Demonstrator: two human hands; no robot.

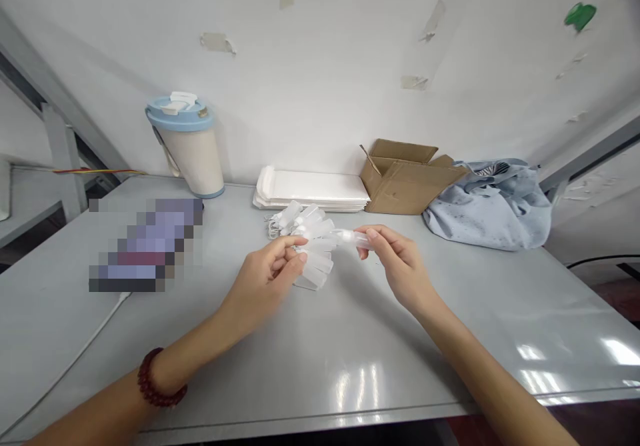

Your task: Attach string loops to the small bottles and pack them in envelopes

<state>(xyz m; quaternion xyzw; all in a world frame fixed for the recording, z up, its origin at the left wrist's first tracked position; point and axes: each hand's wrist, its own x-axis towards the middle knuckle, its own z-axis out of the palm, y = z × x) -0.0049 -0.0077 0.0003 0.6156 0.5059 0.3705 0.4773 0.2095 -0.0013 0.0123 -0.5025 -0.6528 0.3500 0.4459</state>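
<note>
In front of me on the table lies a fanned-out pile of small translucent plastic pieces (pixel 320 263), flat and tab-like, with thin white loops at their left end. Between the thumb and fingers of my right hand (pixel 395 256) is one such translucent plastic piece (pixel 350 236), held just right of the pile; its left end has a whitish part. My left hand (pixel 275 266) is curled at the pile's left side, thumb and index fingertips close together against the pieces. What lies between those fingertips is too small to make out.
Behind the pile sit a stack of white flat boxes (pixel 315 189), an open cardboard box (pixel 410 183) and a bunched grey-blue cloth (pixel 490 213). To the left stand a cream tumbler with blue lid (pixel 193 153) and a blurred-out phone-like device (pixel 150 246) with a white cable (pixel 75 359).
</note>
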